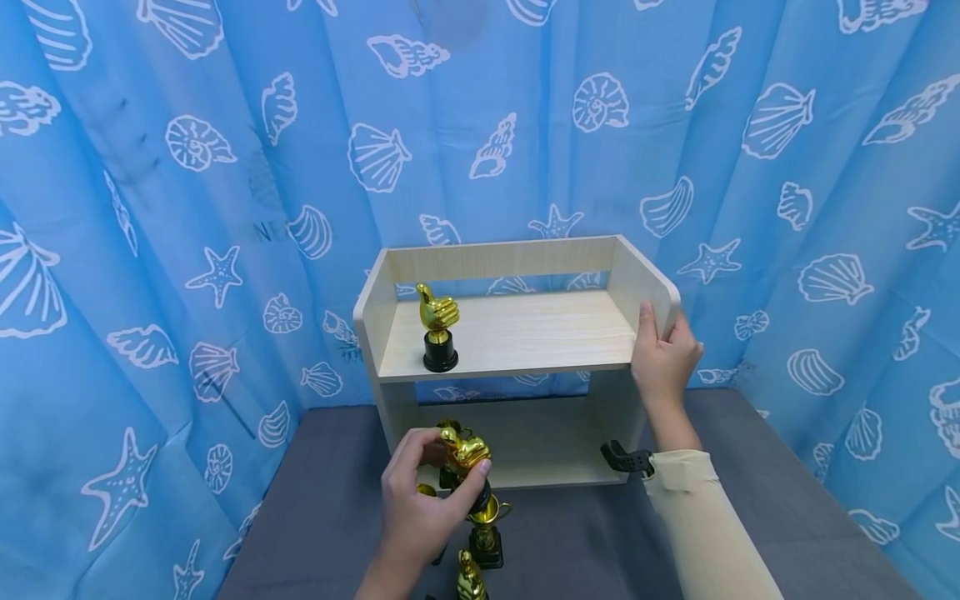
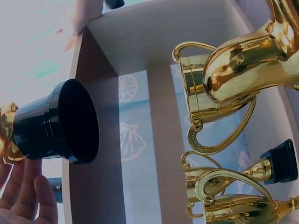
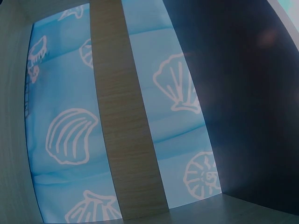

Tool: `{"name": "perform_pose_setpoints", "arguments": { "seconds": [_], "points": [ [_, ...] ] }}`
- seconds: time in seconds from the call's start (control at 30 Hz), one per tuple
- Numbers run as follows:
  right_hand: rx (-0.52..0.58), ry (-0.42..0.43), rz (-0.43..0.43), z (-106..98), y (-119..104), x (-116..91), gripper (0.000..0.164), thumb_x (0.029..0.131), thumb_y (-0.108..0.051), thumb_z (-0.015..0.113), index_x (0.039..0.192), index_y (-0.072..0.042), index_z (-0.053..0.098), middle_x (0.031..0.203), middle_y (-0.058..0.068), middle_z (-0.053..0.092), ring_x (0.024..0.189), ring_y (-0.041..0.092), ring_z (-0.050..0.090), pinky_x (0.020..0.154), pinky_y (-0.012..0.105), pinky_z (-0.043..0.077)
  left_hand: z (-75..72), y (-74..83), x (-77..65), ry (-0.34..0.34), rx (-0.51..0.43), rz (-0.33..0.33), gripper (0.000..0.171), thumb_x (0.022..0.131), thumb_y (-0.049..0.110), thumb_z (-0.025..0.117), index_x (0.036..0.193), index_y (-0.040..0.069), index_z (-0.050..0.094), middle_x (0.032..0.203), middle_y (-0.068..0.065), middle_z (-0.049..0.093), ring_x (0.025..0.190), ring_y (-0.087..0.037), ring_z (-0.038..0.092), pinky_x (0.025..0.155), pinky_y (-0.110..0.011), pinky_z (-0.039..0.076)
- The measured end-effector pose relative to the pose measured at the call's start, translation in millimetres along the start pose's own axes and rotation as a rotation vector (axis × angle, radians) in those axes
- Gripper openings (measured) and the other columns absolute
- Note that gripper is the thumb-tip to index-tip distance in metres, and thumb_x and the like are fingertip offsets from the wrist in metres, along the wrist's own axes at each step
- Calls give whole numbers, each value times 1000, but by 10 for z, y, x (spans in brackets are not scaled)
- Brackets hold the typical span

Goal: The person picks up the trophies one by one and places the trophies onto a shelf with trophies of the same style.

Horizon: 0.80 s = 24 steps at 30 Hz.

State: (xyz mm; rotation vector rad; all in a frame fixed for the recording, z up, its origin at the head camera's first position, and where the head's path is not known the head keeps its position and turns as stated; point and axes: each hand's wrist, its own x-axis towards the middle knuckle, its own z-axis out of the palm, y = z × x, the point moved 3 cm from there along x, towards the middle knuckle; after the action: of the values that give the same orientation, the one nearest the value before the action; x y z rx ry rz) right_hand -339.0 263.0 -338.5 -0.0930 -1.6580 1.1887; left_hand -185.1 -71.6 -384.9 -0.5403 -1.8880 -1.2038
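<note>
My left hand [image 1: 420,500] pinches a gold thumbs-up trophy [image 1: 469,452] between fingers and thumb, in front of the shelf's lower level. In the left wrist view the hollow underside of its black base [image 2: 74,123] faces the camera. My right hand [image 1: 666,354] grips the front edge of the right side panel [image 1: 645,279] of a small two-level wooden shelf [image 1: 517,325]. Another thumbs-up trophy [image 1: 438,329] stands upright on the upper level, near the left end. Gold cup trophies [image 1: 486,533] with black bases stand just below and behind my left hand, partly hidden by it.
A further gold trophy [image 1: 470,575] shows at the bottom edge of the head view. The shelf stands on a dark grey table [image 1: 570,542]. Behind it hangs a blue curtain [image 1: 480,100] with white shells. A black strap [image 1: 626,458] is on my right wrist.
</note>
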Motion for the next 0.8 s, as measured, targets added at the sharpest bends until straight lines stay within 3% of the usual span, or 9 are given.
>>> {"name": "perform_pose_setpoints", "arguments": {
  "seconds": [0.5, 0.8],
  "points": [
    [8, 0, 7, -1, 3, -5, 41, 93, -42, 65, 121, -12, 69, 120, 1, 71, 112, 16, 67, 92, 45, 54, 8, 0, 21, -10, 8, -15, 43, 76, 25, 86, 112, 17, 63, 99, 7, 61, 77, -7, 57, 67, -20, 50],
    [7, 6, -12, 4, 9, 1, 42, 93, -42, 65, 120, -11, 69, 119, 3, 72, 111, 16, 68, 91, 45, 55, 20, 7, 36, -6, 3, -22, 43, 76, 26, 85, 112, 23, 62, 98, 7, 61, 77, -7, 58, 67, -21, 51]
  ]
}}
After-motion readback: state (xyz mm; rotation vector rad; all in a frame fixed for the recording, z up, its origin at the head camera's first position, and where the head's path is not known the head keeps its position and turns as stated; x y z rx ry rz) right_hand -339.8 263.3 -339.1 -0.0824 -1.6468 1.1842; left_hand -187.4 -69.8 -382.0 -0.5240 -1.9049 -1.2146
